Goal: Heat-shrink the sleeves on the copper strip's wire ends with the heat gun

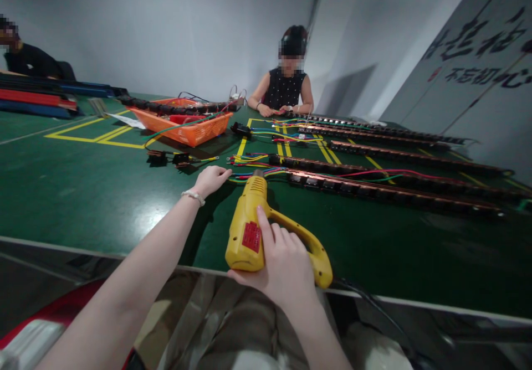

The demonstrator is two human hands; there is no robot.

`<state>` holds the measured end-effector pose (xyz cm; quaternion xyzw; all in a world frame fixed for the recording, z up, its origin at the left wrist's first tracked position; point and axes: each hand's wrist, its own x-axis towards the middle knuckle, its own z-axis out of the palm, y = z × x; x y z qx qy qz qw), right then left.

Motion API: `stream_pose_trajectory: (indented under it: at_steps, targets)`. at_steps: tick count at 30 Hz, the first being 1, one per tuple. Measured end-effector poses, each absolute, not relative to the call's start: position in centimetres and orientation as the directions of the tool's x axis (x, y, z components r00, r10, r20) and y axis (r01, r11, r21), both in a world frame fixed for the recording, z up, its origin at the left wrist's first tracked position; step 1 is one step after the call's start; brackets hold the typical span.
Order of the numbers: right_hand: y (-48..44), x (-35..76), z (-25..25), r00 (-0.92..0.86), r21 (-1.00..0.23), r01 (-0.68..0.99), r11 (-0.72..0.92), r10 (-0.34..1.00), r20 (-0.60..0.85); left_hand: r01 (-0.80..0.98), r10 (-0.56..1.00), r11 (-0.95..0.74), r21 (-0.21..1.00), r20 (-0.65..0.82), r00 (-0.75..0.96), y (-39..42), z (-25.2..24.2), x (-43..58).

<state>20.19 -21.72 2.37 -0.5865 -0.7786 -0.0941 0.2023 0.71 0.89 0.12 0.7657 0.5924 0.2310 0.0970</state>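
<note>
My right hand grips a yellow heat gun, its fingers on the body and around the handle. The nozzle points away from me, at a bundle of coloured wires. These wires come out of the left end of a long black and copper bar. My left hand is closed in a pinch on the ends of the wires, just left of the nozzle; the tips are hidden by the fingers. A black cord trails from the heat gun's handle off the table edge.
Several more bars with wires lie behind on the green table. An orange basket holds black parts, with small black pieces before it. Across the table sits a person; another person is far left.
</note>
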Motion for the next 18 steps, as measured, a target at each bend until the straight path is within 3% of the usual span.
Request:
stream_pose_trajectory:
  at_steps: [18]
  targets:
    - [-20.4, 18.5, 2.7, -0.490, -0.150, 0.812, 0.564, 0.798, 0.351, 0.789, 0.940, -0.329, 0.519, 0.260, 0.221, 1.7, -0.6, -0.3]
